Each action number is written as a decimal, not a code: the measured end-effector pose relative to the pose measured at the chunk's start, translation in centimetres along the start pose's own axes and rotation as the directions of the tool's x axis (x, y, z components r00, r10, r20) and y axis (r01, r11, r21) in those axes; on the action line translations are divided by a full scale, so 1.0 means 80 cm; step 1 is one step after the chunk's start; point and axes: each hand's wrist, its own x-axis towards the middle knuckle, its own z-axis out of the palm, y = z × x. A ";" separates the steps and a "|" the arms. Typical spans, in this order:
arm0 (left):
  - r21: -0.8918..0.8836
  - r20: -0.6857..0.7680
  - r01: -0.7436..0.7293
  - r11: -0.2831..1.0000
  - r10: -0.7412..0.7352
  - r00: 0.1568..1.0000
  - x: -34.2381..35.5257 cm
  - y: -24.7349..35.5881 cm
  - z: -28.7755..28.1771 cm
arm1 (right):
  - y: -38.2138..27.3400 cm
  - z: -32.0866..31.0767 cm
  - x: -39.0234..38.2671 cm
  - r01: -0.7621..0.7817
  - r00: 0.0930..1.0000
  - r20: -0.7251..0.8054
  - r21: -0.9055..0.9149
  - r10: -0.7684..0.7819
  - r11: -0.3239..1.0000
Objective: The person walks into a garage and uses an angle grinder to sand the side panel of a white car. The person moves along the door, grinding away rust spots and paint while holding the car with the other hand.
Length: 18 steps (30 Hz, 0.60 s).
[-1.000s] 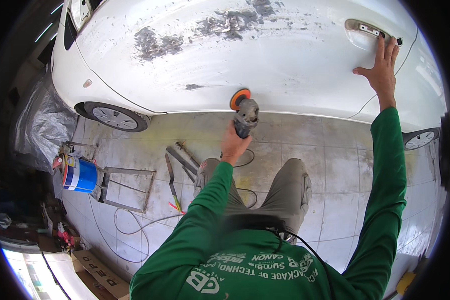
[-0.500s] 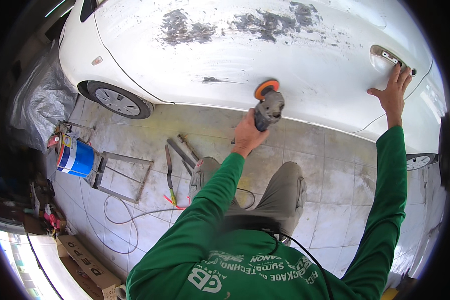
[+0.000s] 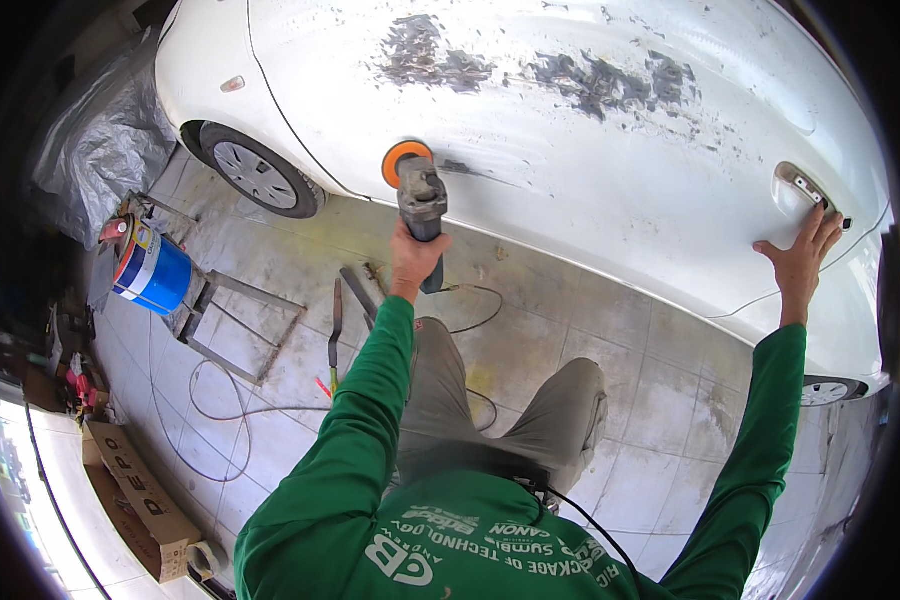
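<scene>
Since the earlier frames the sander (image 3: 417, 190) sits further toward 11 o'clock in view, and the car (image 3: 570, 130) fills more of the upper half — the head has evidently come closer to the panel.

Left hand (image 3: 417, 255) — clenched round the grey body of the sander, the orange disc (image 3: 402, 160) pointing toward 12 o'clock and lying against the lower edge of the white door, just beside a small dark scuff. Whether the disc is spinning cannot be told.

Right hand (image 3: 802, 262) — open, palm flat on the bodywork at 3 o'clock, fingers spread just below the door handle (image 3: 805, 190). It grips nothing; it looks like a brace.

Grey sanded patches (image 3: 590, 80) run across the upper door, well apart from the disc. The front wheel (image 3: 260, 180) stands at 10 o'clock. On the tiled floor (image 3: 590, 340), at 9 o'clock, a blue-and-white paint tin (image 3: 150, 275) rests on a metal frame; loose flat bars (image 3: 348, 310) and a cable (image 3: 220, 410) lie near the person's knees. A cardboard box (image 3: 140, 500) sits at 7 o'clock.

Judgement: the step in hand is sanding the low scuff on the door. Next move calls for keeping the disc flat to the panel, light even pressure, and the right palm steady — the curved sill edge could let the disc dig in.
</scene>
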 end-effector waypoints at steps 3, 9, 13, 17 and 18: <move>-0.053 -0.098 0.046 0.998 -0.051 0.994 0.033 0.014 -0.023 | 0.006 0.003 0.001 0.016 1.000 -0.008 -0.015 -0.016 1.000; -0.042 0.110 -0.142 0.989 0.145 0.983 0.014 0.096 0.035 | 0.004 -0.001 0.005 0.060 0.998 0.009 0.026 -0.061 0.998; 0.030 0.303 -0.175 0.984 0.158 0.940 0.004 0.140 0.064 | 0.015 -0.007 0.000 0.040 0.998 0.054 0.010 -0.040 0.999; -0.097 0.054 -0.122 0.988 0.127 0.990 0.018 0.093 0.029 | 0.018 -0.005 0.011 0.067 0.997 0.027 -0.014 -0.067 0.998; -0.120 -0.003 -0.056 0.991 0.056 0.998 0.027 0.087 0.016 | 0.020 0.000 0.009 0.067 0.997 0.026 -0.023 -0.067 0.997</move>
